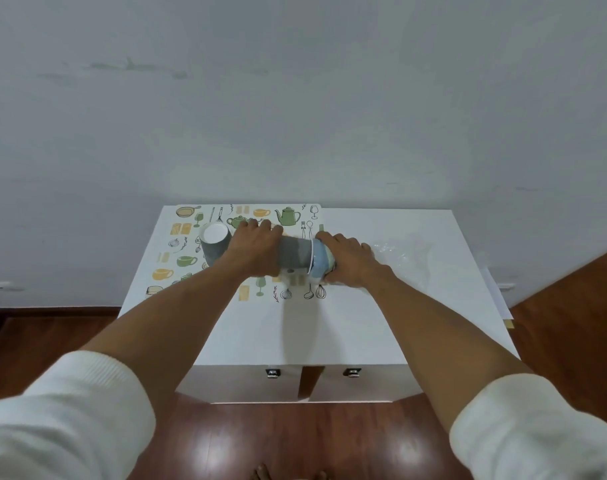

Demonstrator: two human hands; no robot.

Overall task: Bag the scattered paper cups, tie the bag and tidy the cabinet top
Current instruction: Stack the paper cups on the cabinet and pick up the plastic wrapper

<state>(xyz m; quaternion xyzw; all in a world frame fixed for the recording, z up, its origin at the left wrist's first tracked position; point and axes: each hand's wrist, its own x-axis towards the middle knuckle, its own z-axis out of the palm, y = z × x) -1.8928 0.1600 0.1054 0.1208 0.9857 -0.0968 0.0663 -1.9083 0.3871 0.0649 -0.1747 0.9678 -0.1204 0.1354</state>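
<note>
A stack of nested paper cups (295, 255) lies sideways just above the white cabinet top (329, 327), held between both hands. Its grey part runs to a white base (214, 233) at the left end, and pale blue and green cups (322, 259) sit at the right end. My left hand (257, 247) grips round the grey middle of the stack. My right hand (350, 261) grips the blue and green end. A clear plastic bag (402, 252) lies flat on the cabinet top just right of my right hand.
A mat printed with kitchenware (246, 216) covers the left back part of the cabinet top, under the cups. The cabinet stands against a grey wall, with two drawer handles (273, 373) on its front. Papers (499, 299) stick out at its right side. Dark wooden floor surrounds it.
</note>
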